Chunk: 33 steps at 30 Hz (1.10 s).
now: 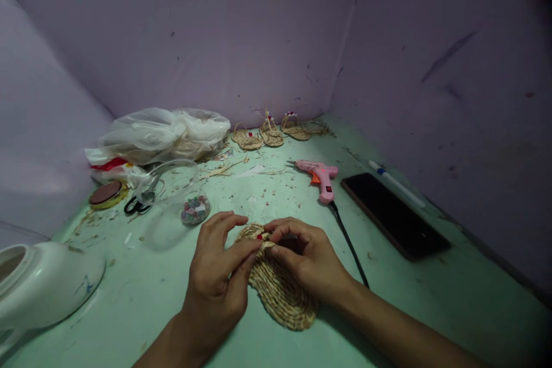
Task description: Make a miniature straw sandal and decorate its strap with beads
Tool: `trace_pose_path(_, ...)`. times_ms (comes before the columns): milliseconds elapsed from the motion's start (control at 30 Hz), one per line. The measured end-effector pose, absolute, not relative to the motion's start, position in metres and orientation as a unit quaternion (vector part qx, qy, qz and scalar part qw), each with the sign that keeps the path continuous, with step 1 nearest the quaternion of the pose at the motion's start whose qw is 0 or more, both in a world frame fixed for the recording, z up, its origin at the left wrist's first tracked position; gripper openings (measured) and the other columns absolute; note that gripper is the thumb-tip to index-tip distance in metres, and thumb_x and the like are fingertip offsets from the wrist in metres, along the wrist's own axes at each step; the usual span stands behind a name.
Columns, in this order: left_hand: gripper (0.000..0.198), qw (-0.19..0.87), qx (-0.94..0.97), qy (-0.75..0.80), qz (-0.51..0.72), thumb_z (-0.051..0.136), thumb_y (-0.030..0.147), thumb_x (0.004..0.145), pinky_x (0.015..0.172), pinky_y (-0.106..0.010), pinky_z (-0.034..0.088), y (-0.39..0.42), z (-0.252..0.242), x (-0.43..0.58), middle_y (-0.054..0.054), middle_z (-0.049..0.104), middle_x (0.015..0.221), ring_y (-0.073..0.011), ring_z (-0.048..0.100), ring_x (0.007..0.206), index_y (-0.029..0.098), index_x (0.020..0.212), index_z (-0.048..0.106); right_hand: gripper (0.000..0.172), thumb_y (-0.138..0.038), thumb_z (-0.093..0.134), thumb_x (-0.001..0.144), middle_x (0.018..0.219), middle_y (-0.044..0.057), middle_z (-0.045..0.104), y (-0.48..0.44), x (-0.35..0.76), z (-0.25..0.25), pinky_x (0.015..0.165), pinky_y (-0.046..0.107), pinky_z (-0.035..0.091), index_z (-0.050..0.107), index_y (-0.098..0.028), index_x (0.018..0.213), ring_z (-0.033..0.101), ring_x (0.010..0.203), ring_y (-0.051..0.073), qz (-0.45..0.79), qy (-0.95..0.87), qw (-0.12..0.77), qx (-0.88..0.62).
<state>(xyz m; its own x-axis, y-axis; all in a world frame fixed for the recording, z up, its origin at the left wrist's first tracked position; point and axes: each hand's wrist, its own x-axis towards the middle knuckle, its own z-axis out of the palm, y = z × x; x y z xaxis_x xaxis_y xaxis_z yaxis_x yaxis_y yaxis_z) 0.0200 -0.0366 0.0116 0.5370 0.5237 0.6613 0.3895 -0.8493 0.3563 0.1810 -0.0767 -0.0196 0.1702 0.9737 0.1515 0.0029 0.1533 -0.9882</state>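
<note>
A woven straw sandal lies slantwise on the green tabletop, its sole made of coiled plaited strands. At its far end sits a small red bead, close to the fingertips of both hands. My left hand is on the left side, its thumb and a finger closed on the strap part beside the bead, the other fingers raised. From the right, my right hand pinches the same strap part between thumb and fingers. The fingers partly hide the strap, so how it is fixed cannot be seen.
Beyond the hands lies a pink glue gun, its cord running towards my right forearm. A phone and a pen are rightward. Leftward are a bead container, scissors and a white vessel. Several small sandals stand by the wall.
</note>
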Motion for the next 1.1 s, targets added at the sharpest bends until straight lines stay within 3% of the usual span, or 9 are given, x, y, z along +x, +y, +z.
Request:
trace_pose_path(467, 0.027, 0.078, 0.862, 0.276, 0.418, 0.055, 0.004, 0.079, 0.097, -0.044, 0.036, -0.0363, 0.0154, 0.0158, -0.011, 0.055, 0.11, -0.0231, 0.047, 0.109, 0.015, 0.103, 0.059, 0.009, -0.011, 0.061, 0.067, 0.095, 0.005, 0.065, -0.0771, 0.1812, -0.0178, 0.077, 0.033, 0.049, 0.059, -0.019, 0.069, 0.062, 0.085, 0.017, 0.449, -0.468, 0.571, -0.504)
trace_pose_path(800, 0.027, 0.046, 0.895, 0.238, 0.374, 0.054, 0.0, 0.076, 0.095, -0.051, 0.035, -0.0345, 0.015, 0.0172, -0.013, 0.051, 0.114, -0.0282, 0.042, 0.113, 0.015, 0.096, 0.064, 0.008, -0.011, 0.061, 0.068, 0.096, 0.006, 0.064, -0.076, 0.182, -0.0187, 0.078, 0.036, 0.048, 0.059, -0.018, 0.07, 0.061, 0.087, 0.018, 0.447, -0.471, 0.573, -0.501)
trace_pose_path(1100, 0.026, 0.049, 0.892, 0.244, 0.378, 0.053, 0.002, 0.078, 0.096, -0.05, 0.034, -0.0338, 0.0171, 0.0157, -0.013, 0.051, 0.114, -0.0269, 0.044, 0.112, 0.014, 0.098, 0.064, 0.008, -0.011, 0.061, 0.068, 0.095, 0.005, 0.064, -0.075, 0.1818, -0.02, 0.078, 0.035, 0.048, 0.059, -0.019, 0.071, 0.061, 0.086, 0.017, 0.448, -0.472, 0.57, -0.502)
